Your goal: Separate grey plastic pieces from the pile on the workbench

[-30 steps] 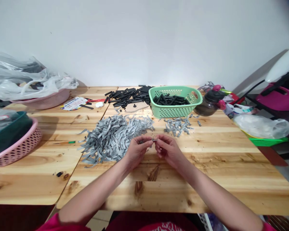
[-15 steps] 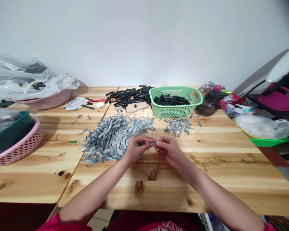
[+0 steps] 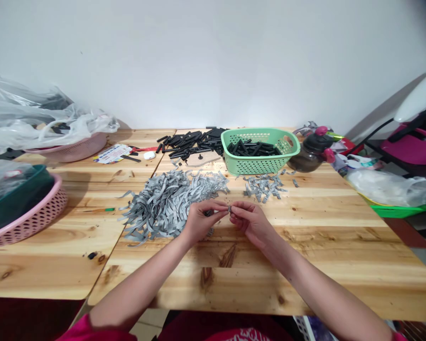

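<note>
My left hand (image 3: 203,220) and my right hand (image 3: 250,220) meet above the wooden table (image 3: 326,265), thumbs and fingers pinched together. Between their fingertips is a tiny grey piece (image 3: 229,209), held from both sides; its shape is too small to make out. A large heap of grey strips (image 3: 166,203) lies beside and behind my left hand. Beyond my right hand is a smaller scatter of short grey pieces (image 3: 264,187).
A green basket (image 3: 259,166) of black tubes stands at the back, with loose black tubes (image 3: 191,142) to its left. Pink baskets (image 3: 31,220) are at the left. A dark bottle (image 3: 307,154) stands right of the green basket.
The whole view has shifted very slightly. Both hands keep their pinch on the small grey piece, with only a slight movement of the fingers.
</note>
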The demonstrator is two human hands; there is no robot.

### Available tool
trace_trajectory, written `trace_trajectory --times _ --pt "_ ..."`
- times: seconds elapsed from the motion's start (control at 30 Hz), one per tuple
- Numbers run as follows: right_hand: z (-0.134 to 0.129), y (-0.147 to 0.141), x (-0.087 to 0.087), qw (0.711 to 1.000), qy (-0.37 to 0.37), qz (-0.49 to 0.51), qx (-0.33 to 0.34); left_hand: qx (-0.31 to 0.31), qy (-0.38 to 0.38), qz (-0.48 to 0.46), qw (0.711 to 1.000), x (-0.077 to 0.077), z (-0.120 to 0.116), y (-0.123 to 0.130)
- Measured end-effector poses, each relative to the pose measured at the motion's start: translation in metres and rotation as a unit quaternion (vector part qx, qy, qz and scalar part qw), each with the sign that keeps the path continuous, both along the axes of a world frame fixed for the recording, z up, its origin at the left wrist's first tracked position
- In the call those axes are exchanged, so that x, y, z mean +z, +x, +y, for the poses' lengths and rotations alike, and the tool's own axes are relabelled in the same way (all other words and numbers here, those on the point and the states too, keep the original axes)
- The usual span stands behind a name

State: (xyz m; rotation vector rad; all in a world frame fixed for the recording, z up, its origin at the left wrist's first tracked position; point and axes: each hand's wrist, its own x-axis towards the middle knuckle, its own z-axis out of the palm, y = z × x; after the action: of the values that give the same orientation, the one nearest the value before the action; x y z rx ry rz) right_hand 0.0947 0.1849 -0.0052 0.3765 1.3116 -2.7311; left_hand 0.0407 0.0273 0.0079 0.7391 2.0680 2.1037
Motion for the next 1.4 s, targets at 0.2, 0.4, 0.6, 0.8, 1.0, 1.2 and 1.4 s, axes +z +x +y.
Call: trace_trajectory --times 0.2,0.4,0.6,0.8,1.0,1.2,1.4 --pt "-0.005 0.001 0.001 1.000 -0.005 0.003 -0.013 0.011 -0.008 0.004 1.000 -0.004 0.001 0.002" --pt "-0.002 0.001 0.004 0.991 0.119 0.058 0.035 -0.034 0.031 -0.155 0.987 -0.012 0.002 -0.001" --pt "-0.001 0.002 0.006 0.974 0.186 0.119 0.053 -0.089 0.123 -0.364 0.919 -0.009 0.007 0.003" --pt "-0.007 0.006 0.007 0.964 0.225 0.138 0.038 -0.092 0.114 -0.423 0.894 -0.009 0.004 0.002" --pt "-0.007 0.006 0.005 0.958 0.244 0.147 0.037 -0.100 0.113 -0.433 0.889 -0.007 0.003 0.002" --pt "-0.003 0.004 0.003 0.948 0.269 0.168 0.025 -0.098 0.119 -0.442 0.884 -0.007 0.002 0.001" --pt "-0.001 0.007 0.004 0.875 0.407 0.261 -0.013 -0.075 0.161 -0.440 0.880 -0.008 -0.003 -0.007"
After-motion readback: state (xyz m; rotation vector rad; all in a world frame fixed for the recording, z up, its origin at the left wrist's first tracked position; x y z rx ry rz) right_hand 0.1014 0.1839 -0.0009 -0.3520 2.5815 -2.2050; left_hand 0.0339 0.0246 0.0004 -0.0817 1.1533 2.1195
